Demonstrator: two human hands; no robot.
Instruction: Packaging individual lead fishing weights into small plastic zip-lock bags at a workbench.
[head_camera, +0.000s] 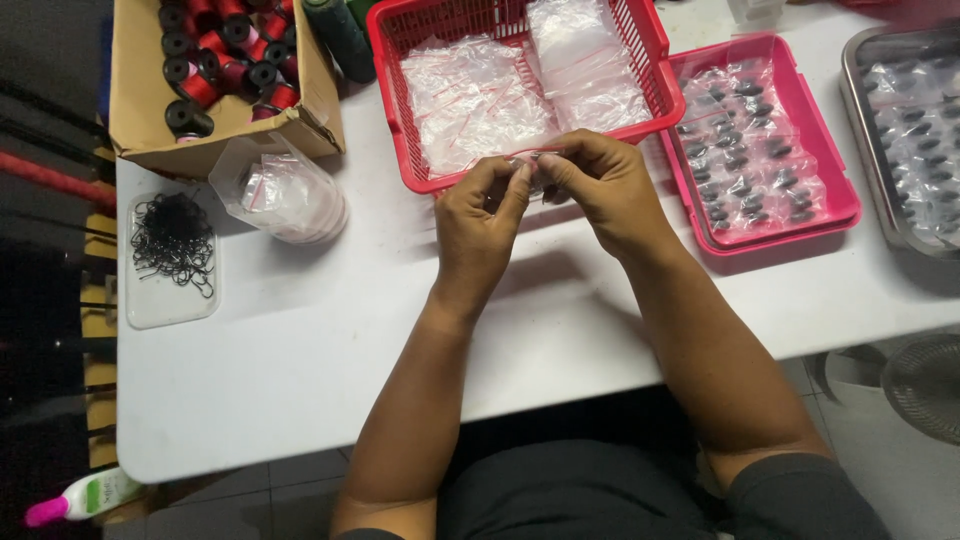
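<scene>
A smooth white table (300, 340) bears everything. At its back stands a red plastic basket (655, 60) with slotted walls, filled with crinkled clear bags. To its right lies a shallow pink tray (845, 205) of small bagged dark ovals, and beyond that a metal tray (860, 110) of the same. At the far left corner, a cardboard box (135, 90) holds red and black thread spools. Beside it sits a soft, rounded clear bag (285, 190) stuffed with smaller ones, then a flat clear lid (150, 300) heaped with thin black wire hooks.

The left hand (480, 230) and right hand (600, 185) meet just before the basket's front rim, fingertips pinching a small clear bag (530, 165) between them, held above the table. Its contents are too small to tell.
</scene>
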